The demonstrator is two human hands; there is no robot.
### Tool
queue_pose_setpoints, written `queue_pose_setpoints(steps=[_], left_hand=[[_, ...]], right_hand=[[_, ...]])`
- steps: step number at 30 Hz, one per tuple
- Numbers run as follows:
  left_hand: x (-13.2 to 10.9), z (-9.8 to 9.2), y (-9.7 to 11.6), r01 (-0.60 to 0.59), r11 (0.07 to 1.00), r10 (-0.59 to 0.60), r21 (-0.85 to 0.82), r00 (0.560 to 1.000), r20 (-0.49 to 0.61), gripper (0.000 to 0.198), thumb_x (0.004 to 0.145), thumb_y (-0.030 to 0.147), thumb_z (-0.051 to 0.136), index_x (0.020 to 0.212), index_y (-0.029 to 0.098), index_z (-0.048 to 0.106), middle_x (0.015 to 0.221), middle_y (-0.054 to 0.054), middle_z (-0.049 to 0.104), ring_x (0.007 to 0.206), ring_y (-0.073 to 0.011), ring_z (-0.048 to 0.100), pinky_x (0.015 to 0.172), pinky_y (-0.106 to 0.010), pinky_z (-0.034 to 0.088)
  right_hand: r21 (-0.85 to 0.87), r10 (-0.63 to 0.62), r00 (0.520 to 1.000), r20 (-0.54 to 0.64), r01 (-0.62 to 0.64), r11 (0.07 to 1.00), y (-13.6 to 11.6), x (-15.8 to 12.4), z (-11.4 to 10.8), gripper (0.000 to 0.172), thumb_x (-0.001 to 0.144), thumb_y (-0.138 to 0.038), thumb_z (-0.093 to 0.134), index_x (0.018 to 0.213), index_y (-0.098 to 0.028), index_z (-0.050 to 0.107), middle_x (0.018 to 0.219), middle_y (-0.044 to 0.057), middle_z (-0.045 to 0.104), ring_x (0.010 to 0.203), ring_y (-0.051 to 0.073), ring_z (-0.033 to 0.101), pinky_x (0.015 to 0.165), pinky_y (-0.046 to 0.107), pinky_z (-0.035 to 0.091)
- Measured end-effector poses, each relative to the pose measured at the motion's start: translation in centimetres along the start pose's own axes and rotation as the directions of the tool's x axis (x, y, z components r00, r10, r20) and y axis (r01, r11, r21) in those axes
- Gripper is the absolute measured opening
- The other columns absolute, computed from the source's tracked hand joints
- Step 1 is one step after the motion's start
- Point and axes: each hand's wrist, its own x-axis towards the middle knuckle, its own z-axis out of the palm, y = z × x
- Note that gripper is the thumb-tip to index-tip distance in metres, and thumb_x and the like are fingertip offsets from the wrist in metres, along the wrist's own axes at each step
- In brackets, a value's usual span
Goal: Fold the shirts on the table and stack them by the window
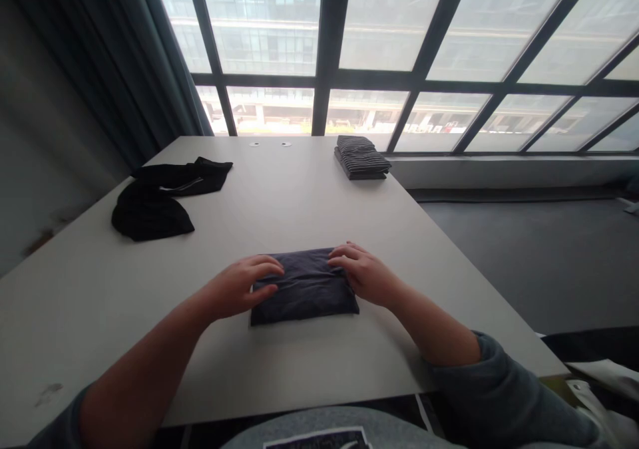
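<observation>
Grey shirt front (294,421) shows at the bottom, closest to my eyes, with part of a dark, pale-edged print on it. Bluish-grey sleeves (504,382) leave both my forearms bare as they reach over the white table (269,209). Between my hands, near the table's front edge, the folded dark grey-blue cloth (307,296) lies flat in a rectangle, lightly creased across its middle. My left hand (247,286) rests on its left end, fingers and thumb spread apart, grasping nothing. My right hand (369,277) bends its fingers over the far right corner; its thumb is hidden, so I cannot tell whether it pinches the fabric. Farther off on the left, a black garment (154,206) sprawls loosely. Near the far right corner sits a folded striped stack (362,159), well apart from my hands. Beyond the table rise dark-framed windows (382,26), with a dark curtain (107,50) to the left.
</observation>
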Motion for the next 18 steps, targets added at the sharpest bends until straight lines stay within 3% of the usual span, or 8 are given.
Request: queue_pose_setpoints(steps=[3,5,8,14,18], left_hand=[[1.4,4.2,1.3,0.101,0.988,-0.074,0.116,0.974,-0.212,0.051,0.105,0.043,0.051,0.150,0.022,0.059,0.161,-0.014,0.054,0.150,-0.0348,0.048,0.125,-0.055,0.037],[2.0,7.0,1.6,0.148,0.976,-0.108,0.157,0.965,-0.241,0.059,0.106,0.045,0.047,0.158,0.019,0.051,0.168,-0.016,0.044,0.158,-0.0360,0.035,0.129,-0.058,0.028],[2.2,9.5,1.2,0.186,0.961,-0.145,0.202,0.968,-0.204,0.065,0.106,0.048,0.046,0.163,0.016,0.046,0.170,-0.016,0.039,0.161,-0.0363,0.030,0.131,-0.059,0.022],[1.1,9.6,-0.5,0.189,0.949,-0.146,0.252,0.972,-0.183,0.064,0.106,0.054,0.048,0.165,0.029,0.044,0.172,-0.007,0.038,0.161,-0.0323,0.031,0.133,-0.056,0.016],[0.1,9.2,-1.5,0.266,0.948,-0.234,0.177,0.955,-0.183,0.066,0.106,0.053,0.045,0.165,0.024,0.042,0.175,-0.009,0.030,0.164,-0.0336,0.019,0.133,-0.058,0.015]], right_hand=[[-0.025,0.156,0.984,-0.088,-0.159,0.987,-2.6,0.7,2.4,0.064,0.094,-0.013,0.046,0.158,-0.019,0.053,0.159,0.014,0.054,0.150,0.031,0.046,0.130,0.057,0.030],[-0.045,0.251,0.967,-0.046,-0.253,0.966,-3.8,1.2,4.3,0.069,0.098,-0.022,0.047,0.166,-0.014,0.040,0.169,0.016,0.040,0.160,0.032,0.032,0.132,0.058,0.025],[-0.096,0.362,0.928,0.086,-0.354,0.930,-4.2,1.6,6.2,0.072,0.101,-0.034,0.048,0.166,-0.006,0.036,0.172,0.021,0.032,0.162,0.035,0.027,0.132,0.057,0.022],[-0.127,0.407,0.901,0.151,-0.390,0.912,-2.9,0.8,6.1,0.076,0.106,-0.051,0.044,0.168,-0.009,0.035,0.174,0.017,0.026,0.164,0.031,0.020,0.134,0.053,0.015],[-0.145,0.501,0.849,0.169,-0.481,0.865,-2.2,0.2,5.6,0.079,0.107,-0.055,0.040,0.170,-0.008,0.028,0.177,0.015,0.018,0.166,0.030,0.014,0.134,0.051,0.015]])
